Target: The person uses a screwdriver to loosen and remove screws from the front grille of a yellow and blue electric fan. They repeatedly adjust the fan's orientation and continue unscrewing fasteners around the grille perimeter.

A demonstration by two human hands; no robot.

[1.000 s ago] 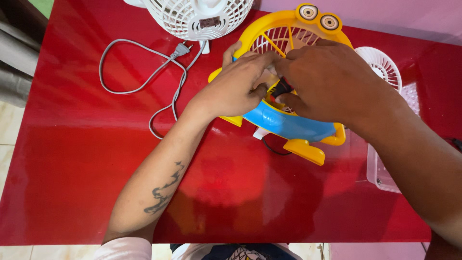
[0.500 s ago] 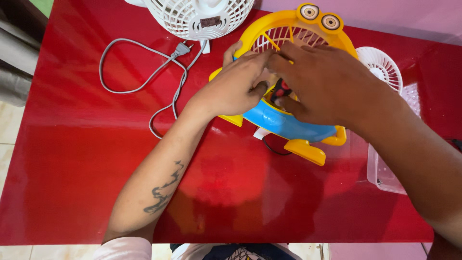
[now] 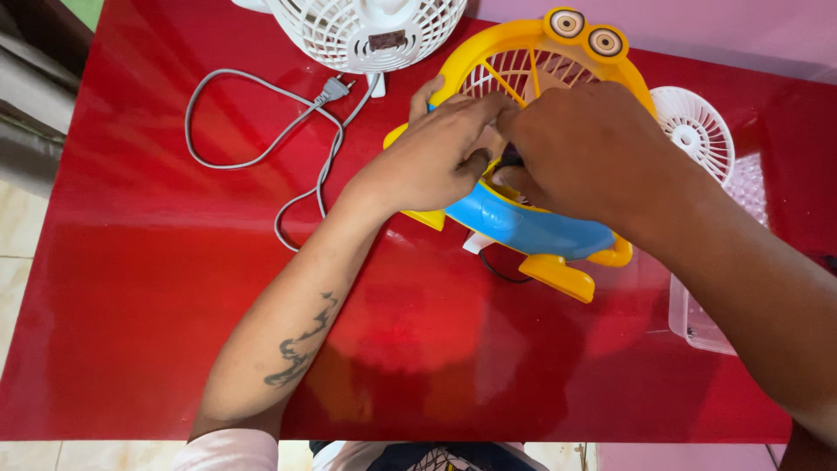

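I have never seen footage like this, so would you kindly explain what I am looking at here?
This is a single view from a camera worn on a person's head, looking down at their own two bare hands. There is no machine. They work over a glossy red table. The left hand and right hand both grip a small yellow and blue toy-like fan with cartoon eyes on top, fingers meeting at its middle. Nearby lie a white fan, its grey cord and plug, a loose white grille and a clear plastic tray.
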